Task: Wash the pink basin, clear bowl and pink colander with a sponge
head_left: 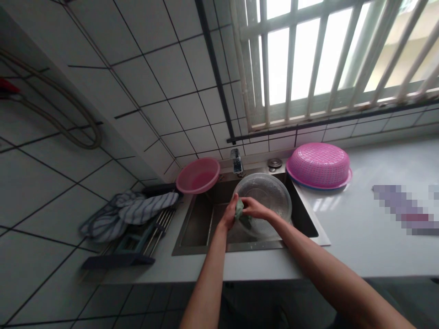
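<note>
My left grip point(230, 214) and right grip point(252, 209) clasp the pale green piece point(239, 209) between them; a loosened pinch could drop it into the clear strainer point(263, 183) beneath my right.

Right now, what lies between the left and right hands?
The head view shows a pale green item between the left hand and right hand; its kind is unclear.

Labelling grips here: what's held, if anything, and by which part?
A green thing, between both hands: left hand at its left side, right hand at its right. Fingertips are partly hidden.
</note>
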Available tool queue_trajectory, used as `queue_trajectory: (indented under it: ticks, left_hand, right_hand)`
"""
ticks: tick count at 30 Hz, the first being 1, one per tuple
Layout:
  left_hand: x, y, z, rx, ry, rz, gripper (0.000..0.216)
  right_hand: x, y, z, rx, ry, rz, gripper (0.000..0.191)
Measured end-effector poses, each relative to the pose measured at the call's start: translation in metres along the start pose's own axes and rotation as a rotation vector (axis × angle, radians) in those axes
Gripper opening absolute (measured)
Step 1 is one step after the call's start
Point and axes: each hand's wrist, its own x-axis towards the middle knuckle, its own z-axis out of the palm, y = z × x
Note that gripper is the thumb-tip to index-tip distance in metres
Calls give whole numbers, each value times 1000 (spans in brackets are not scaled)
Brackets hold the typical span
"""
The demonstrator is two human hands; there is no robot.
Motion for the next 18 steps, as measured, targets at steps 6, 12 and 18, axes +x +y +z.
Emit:
queue_trajectory:
  ticks: [6, 12, 18]
  left_hand:
    - [-3, 0, 4, -56, -140, -13, 79]
    - [-4, -4, 9, 47, -144, 140, 69]
    - [-6, -3, 6, 127, -100, 145, 92]
  right_hand:
    - [5, -7, 1, 127, 265, -88, 20]
    - [14, -3, -21, 337, 736, 20, 30]
    - [7, -7, -24, 446, 382, 127, 40]
